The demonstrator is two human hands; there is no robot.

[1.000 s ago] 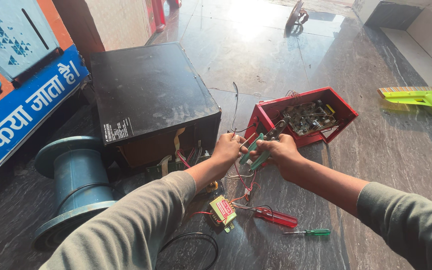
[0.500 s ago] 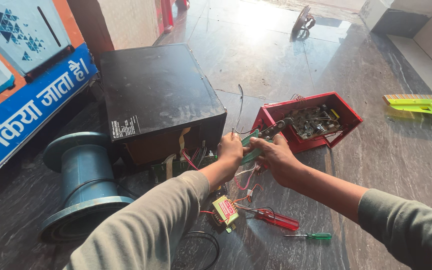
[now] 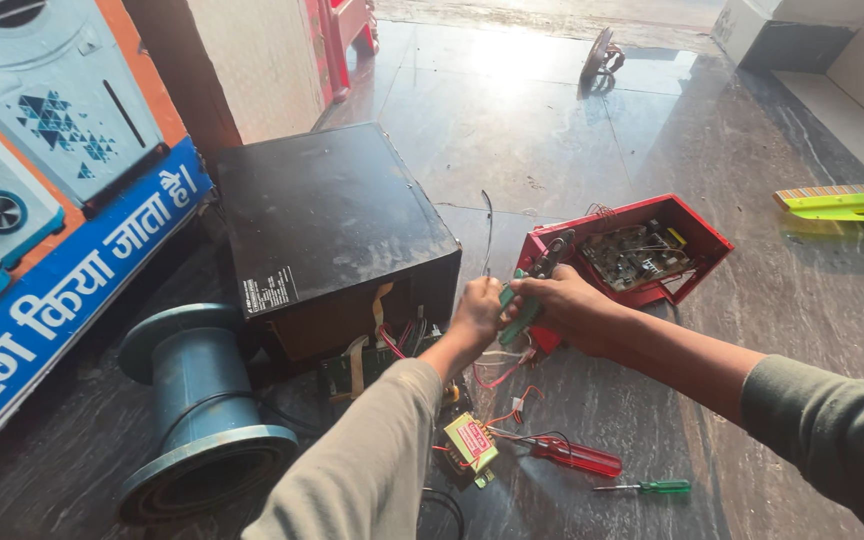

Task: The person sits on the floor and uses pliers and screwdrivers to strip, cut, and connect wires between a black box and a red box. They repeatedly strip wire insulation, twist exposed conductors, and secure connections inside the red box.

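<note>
Both arms reach in from the bottom of the frame and meet just right of centre. The left arm rises from the lower middle, sleeve covering it down to the wrist, forearm angling up and to the right. The left hand (image 3: 477,312) is curled into a tight fist, knuckles facing up, pinching something thin between its fingers. The right arm comes in from the lower right corner, sleeve pushed back so the forearm is bare, running up and left. The right hand (image 3: 564,305) is closed in a firm grip, thumb on top, its fingers touching the left hand's knuckles.
</note>
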